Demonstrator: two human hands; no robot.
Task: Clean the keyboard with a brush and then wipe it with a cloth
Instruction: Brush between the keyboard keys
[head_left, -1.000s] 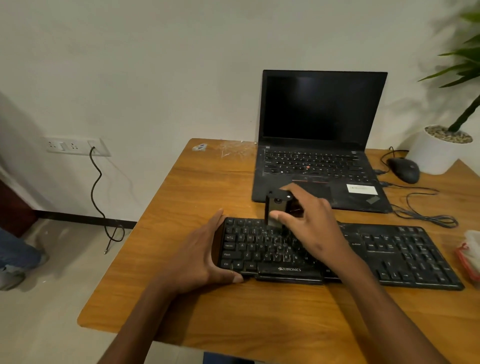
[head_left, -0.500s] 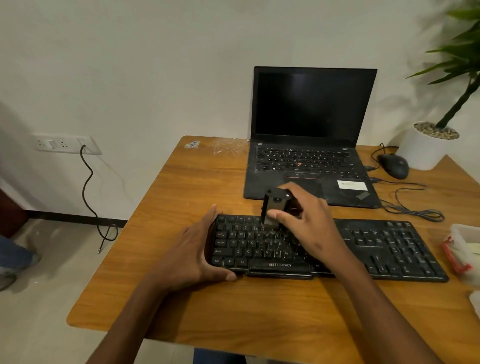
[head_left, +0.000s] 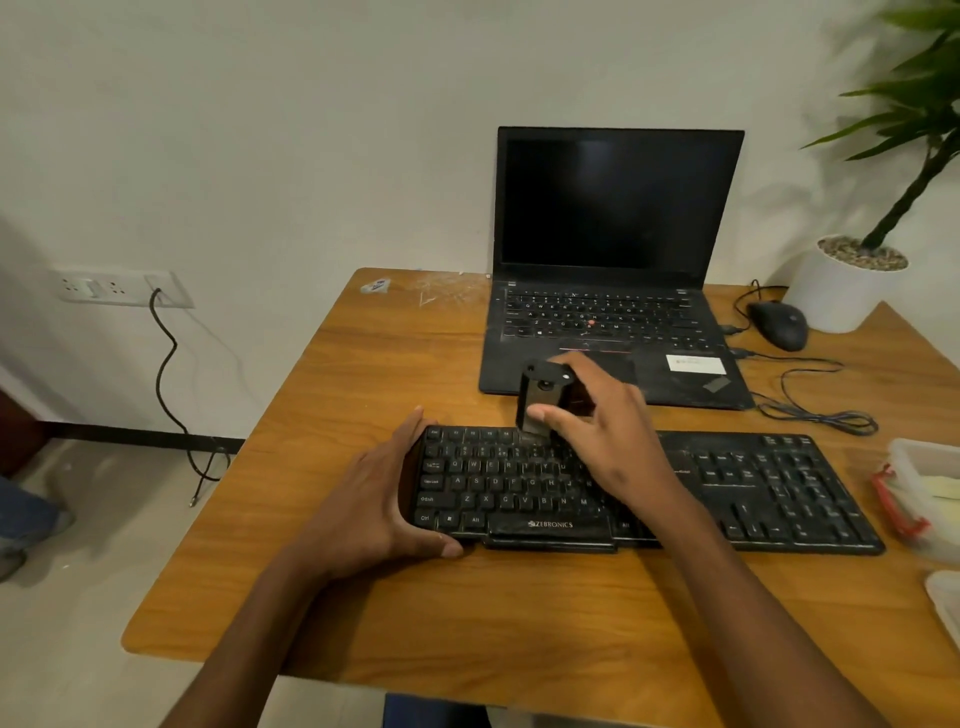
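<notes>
A black keyboard (head_left: 753, 488) lies across the wooden desk (head_left: 395, 374) in front of me. My left hand (head_left: 374, 499) grips its left end, thumb along the front edge and fingers at the far corner. My right hand (head_left: 608, 431) holds a short black brush (head_left: 540, 397) upright over the top rows of keys, its lower end down at the keys. The bristles are hidden by my fingers. No cloth is plainly visible.
An open black laptop (head_left: 608, 260) stands behind the keyboard. A black mouse (head_left: 779, 325) and its coiled cable lie to the right, beside a white plant pot (head_left: 841, 291). A clear plastic box with a red clip (head_left: 924, 493) sits at the right edge.
The brush and my right hand stay near the keyboard's top rows with only a slight shift. My left hand keeps its hold on the left end. The camera view has drifted slightly.
</notes>
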